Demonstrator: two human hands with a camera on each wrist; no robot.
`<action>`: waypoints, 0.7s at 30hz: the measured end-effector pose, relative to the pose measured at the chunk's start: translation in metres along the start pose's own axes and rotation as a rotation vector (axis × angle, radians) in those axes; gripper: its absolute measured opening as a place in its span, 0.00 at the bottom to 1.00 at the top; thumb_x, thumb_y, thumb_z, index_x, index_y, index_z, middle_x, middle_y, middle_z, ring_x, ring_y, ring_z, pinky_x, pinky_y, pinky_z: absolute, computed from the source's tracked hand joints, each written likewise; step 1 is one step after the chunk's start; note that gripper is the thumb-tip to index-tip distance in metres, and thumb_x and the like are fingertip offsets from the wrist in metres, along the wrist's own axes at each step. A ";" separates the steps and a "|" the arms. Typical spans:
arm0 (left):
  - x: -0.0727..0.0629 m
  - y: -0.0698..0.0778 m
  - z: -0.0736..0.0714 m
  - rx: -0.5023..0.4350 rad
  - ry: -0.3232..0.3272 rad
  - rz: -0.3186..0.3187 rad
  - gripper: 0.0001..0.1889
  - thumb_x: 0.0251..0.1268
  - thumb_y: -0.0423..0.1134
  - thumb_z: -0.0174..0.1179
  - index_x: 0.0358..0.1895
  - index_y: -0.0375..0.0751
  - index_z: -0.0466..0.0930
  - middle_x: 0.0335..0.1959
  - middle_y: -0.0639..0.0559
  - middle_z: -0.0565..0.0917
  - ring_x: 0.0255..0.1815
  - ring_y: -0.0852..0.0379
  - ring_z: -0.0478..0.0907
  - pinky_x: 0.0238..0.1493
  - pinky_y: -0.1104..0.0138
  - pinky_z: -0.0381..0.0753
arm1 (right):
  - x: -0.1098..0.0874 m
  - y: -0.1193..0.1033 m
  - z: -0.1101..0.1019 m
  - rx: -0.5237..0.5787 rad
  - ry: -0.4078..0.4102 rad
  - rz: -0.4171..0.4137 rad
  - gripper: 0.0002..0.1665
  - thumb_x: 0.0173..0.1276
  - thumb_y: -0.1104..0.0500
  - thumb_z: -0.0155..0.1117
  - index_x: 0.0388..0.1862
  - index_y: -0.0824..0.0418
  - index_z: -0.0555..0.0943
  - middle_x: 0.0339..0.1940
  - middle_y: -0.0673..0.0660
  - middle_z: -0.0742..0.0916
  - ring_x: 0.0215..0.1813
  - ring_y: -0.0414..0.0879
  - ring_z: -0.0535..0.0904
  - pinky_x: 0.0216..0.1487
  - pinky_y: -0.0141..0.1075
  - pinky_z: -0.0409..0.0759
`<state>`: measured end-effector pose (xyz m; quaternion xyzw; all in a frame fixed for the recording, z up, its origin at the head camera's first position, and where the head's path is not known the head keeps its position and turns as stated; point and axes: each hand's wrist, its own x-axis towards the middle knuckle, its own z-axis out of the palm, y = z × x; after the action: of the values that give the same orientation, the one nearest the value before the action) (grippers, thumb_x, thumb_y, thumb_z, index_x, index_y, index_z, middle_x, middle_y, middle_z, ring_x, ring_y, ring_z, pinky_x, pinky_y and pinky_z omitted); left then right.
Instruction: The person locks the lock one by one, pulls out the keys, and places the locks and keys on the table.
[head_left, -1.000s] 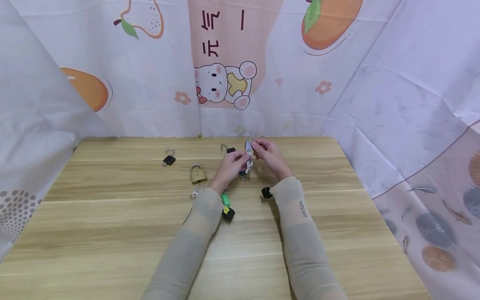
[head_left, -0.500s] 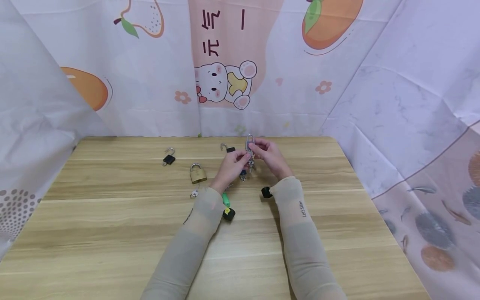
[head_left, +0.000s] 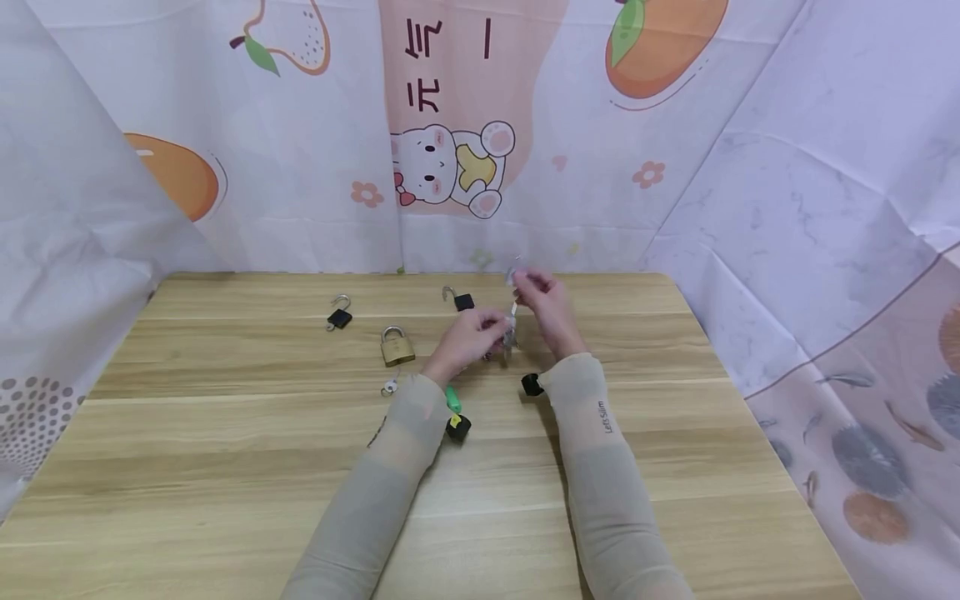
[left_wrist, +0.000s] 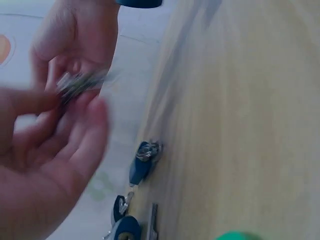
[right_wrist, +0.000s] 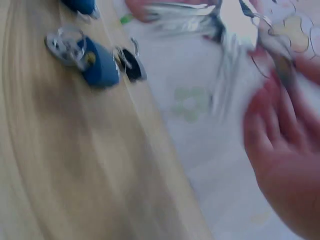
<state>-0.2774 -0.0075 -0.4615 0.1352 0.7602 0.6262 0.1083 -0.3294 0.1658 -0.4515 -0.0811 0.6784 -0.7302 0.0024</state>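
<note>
My left hand [head_left: 468, 337] pinches a bunch of silver keys [head_left: 510, 336] between thumb and fingers. Above and to its right, my right hand [head_left: 553, 312] holds a small silver padlock [head_left: 512, 275] by its body, tilted. A light strip of metal spans the gap between the hands; whether a key sits in the lock I cannot tell. In the right wrist view the keys [right_wrist: 227, 75] fan out, blurred, beside the padlock [right_wrist: 281, 57], seen edge-on. Below them a blue padlock [right_wrist: 100, 65] lies on the table with keys on a ring [right_wrist: 65, 47]. My left hand mostly hides it from the head view.
On the wooden table [head_left: 225, 467] lie a brass padlock [head_left: 397, 348] with a key [head_left: 390, 387], two black padlocks with raised shackles [head_left: 340, 319] [head_left: 464, 302], and a green object [head_left: 452, 399] by my left sleeve. A printed curtain [head_left: 300, 192] hangs behind the back edge.
The right hand has drawn the silver padlock up and right, away from the left hand. The keys stay with the left hand, which has shifted slightly right; the padlock has tilted.
</note>
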 end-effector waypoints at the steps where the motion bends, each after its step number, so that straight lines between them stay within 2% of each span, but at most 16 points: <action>1: -0.001 0.001 0.002 0.010 -0.030 -0.013 0.14 0.78 0.39 0.57 0.53 0.31 0.83 0.40 0.45 0.85 0.36 0.52 0.85 0.45 0.61 0.87 | 0.000 -0.001 -0.002 0.025 0.036 -0.018 0.18 0.74 0.55 0.67 0.53 0.67 0.81 0.40 0.54 0.86 0.40 0.43 0.81 0.46 0.33 0.84; 4: -0.002 0.002 0.011 -0.005 -0.090 -0.060 0.13 0.77 0.37 0.58 0.52 0.29 0.83 0.38 0.44 0.85 0.34 0.54 0.84 0.42 0.63 0.88 | 0.000 -0.003 -0.008 0.105 0.102 -0.065 0.18 0.73 0.56 0.68 0.52 0.69 0.80 0.39 0.53 0.86 0.39 0.43 0.81 0.44 0.32 0.84; 9: -0.004 0.002 0.021 -0.063 -0.049 -0.126 0.13 0.77 0.35 0.57 0.51 0.26 0.83 0.33 0.44 0.84 0.31 0.56 0.82 0.40 0.64 0.88 | 0.000 -0.004 -0.011 0.132 0.084 -0.065 0.13 0.71 0.58 0.70 0.48 0.66 0.82 0.37 0.54 0.87 0.36 0.44 0.82 0.42 0.32 0.85; 14: -0.003 -0.003 0.026 -0.053 -0.005 -0.159 0.11 0.76 0.34 0.58 0.47 0.26 0.84 0.32 0.41 0.85 0.30 0.55 0.82 0.39 0.63 0.88 | 0.000 -0.003 -0.015 0.078 0.036 -0.027 0.11 0.71 0.59 0.70 0.46 0.65 0.83 0.35 0.54 0.87 0.34 0.45 0.82 0.41 0.32 0.85; 21: 0.000 -0.011 0.032 -0.096 0.010 -0.263 0.10 0.75 0.30 0.58 0.50 0.26 0.82 0.34 0.39 0.86 0.29 0.55 0.83 0.35 0.66 0.88 | -0.001 -0.001 -0.025 -0.028 -0.034 0.064 0.16 0.72 0.59 0.69 0.50 0.70 0.82 0.36 0.53 0.87 0.34 0.44 0.80 0.42 0.33 0.85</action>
<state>-0.2679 0.0198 -0.4788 0.0259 0.7409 0.6430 0.1922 -0.3310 0.1904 -0.4520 -0.0719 0.6907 -0.7187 0.0360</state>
